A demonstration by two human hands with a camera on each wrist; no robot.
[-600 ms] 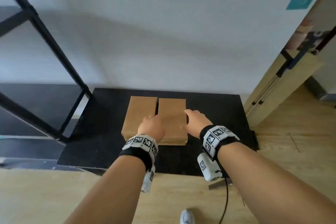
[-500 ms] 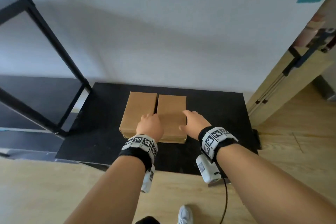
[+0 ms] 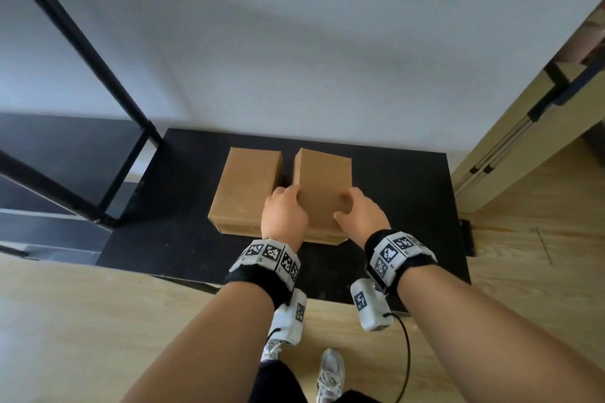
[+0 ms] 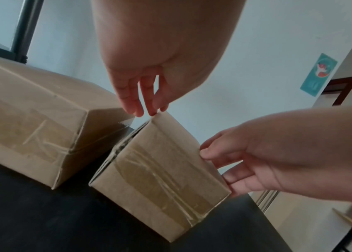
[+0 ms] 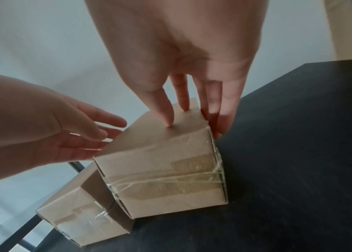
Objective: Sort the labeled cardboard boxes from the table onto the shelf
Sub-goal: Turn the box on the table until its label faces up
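Right-hand box (image 3: 322,190): long axis runs away from the person; tilted; left hand (image 3: 284,217) fingers straight against its left side, right hand (image 3: 361,217) grasping its right edge

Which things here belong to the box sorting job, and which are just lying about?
Job:
right box, tilted, between both hands
left box, flat on the table
shelf
left hand
right hand

Lying about:
poster
wooden door
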